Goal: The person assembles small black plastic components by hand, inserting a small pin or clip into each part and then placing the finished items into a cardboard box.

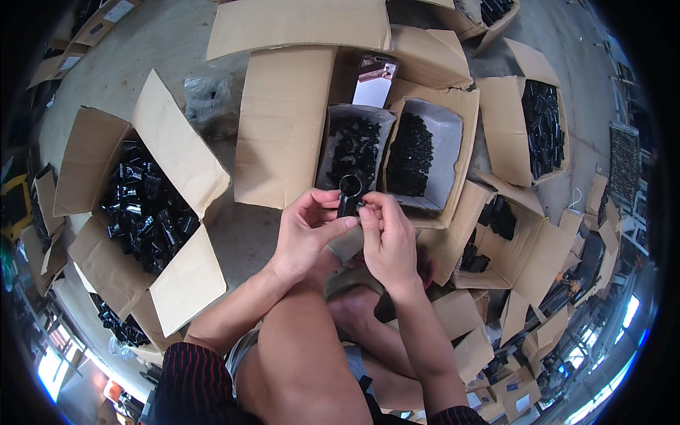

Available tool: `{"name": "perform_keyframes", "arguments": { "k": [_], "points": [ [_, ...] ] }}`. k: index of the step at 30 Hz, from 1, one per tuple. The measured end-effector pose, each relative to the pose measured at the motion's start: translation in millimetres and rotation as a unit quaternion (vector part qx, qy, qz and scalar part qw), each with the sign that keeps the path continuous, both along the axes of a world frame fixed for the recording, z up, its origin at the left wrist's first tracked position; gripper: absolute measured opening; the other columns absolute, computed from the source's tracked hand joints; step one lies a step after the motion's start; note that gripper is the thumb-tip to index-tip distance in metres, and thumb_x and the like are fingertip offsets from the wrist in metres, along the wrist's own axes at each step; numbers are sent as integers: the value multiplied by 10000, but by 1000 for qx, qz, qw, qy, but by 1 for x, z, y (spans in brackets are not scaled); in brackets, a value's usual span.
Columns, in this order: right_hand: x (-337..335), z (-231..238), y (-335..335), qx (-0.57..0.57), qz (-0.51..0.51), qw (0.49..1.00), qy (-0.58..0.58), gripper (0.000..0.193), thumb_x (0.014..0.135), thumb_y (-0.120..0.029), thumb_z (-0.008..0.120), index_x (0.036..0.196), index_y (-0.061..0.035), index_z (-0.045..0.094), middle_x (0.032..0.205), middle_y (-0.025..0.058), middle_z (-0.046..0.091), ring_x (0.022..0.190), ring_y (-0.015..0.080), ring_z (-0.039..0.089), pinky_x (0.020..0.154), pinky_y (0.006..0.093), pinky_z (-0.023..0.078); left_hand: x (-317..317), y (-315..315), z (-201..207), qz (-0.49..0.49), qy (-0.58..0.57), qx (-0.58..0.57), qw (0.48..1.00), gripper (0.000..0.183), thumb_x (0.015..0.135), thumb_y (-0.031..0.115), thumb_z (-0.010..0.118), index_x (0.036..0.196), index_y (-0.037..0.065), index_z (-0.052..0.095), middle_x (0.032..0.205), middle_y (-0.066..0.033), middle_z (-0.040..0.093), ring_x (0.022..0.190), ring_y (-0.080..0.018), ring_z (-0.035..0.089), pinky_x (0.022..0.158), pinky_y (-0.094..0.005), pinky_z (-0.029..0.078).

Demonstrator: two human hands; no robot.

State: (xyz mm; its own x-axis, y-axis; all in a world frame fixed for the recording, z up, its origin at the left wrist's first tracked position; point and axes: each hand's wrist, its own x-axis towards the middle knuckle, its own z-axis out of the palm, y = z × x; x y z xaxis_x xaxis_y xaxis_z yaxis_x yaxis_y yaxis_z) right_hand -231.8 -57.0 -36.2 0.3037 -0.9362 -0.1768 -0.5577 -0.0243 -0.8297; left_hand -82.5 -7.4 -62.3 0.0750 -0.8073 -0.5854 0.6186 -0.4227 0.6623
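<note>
Between my two hands I hold a small black part with a round ring at its top (350, 187), in front of the two inner boxes. My left hand (306, 230) pinches it from the left with thumb and fingers. From the other side my right hand (387, 237) closes its fingertips at the part's lower right; whether a second small piece is in them is hidden. Just beyond stand a grey-lined box of black pieces (354, 145) and, to its right, another lined box (443, 131) holding smaller black pieces. Both sit inside a large open carton (283, 127).
To the left an open carton (92, 159) holds many glossy black parts. More open cartons stand at right, one with black parts (499, 120), one with dark pieces (538, 251). A phone (374, 79) leans behind the inner boxes. A clear plastic bag (207, 98) lies on the floor.
</note>
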Motion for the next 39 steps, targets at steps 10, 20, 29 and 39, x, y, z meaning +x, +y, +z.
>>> {"name": "perform_keyframes", "arguments": {
  "k": [10, 20, 29, 39],
  "points": [
    [-1, 2, 4, 52, -34, 996, -56, 266, 1031, -268, 575, 962, -12, 567, 833, 191, 637, 708, 379, 649, 625, 455, 500, -1, 5, 1, 2, -20, 8, 1000, 385, 826, -96, 774, 1143, 55, 618, 1091, -38, 677, 922, -86, 651, 838, -240, 541],
    [-2, 2, 0, 70, -51, 995, -45, 152, 1021, -178, 549, 1009, -27, 562, 824, 179, 618, 769, 402, 645, 644, 464, 495, -4, 3, 4, 5, -34, 26, 999, 390, 826, -101, 769, 1152, 52, 620, 1075, -26, 665, 868, -68, 623, 787, -222, 530],
    [6, -18, 7, 30, -3, 998, 52, 214, 1047, -199, 537, 964, -2, 538, 748, 184, 589, 667, 391, 609, 588, 455, 454, -1, 5, 2, 2, -47, 31, 998, 377, 831, -114, 745, 1146, 53, 625, 1111, -11, 647, 847, -56, 588, 760, -217, 488],
    [-2, -18, 8, 16, -56, 998, 24, 335, 1036, -266, 563, 812, -17, 548, 706, 194, 610, 667, 429, 600, 571, 492, 448, -2, 8, 2, -15, -63, 51, 997, 391, 838, -101, 733, 1174, 66, 625, 1112, 3, 629, 915, -72, 582, 807, -243, 494]
  ]
}}
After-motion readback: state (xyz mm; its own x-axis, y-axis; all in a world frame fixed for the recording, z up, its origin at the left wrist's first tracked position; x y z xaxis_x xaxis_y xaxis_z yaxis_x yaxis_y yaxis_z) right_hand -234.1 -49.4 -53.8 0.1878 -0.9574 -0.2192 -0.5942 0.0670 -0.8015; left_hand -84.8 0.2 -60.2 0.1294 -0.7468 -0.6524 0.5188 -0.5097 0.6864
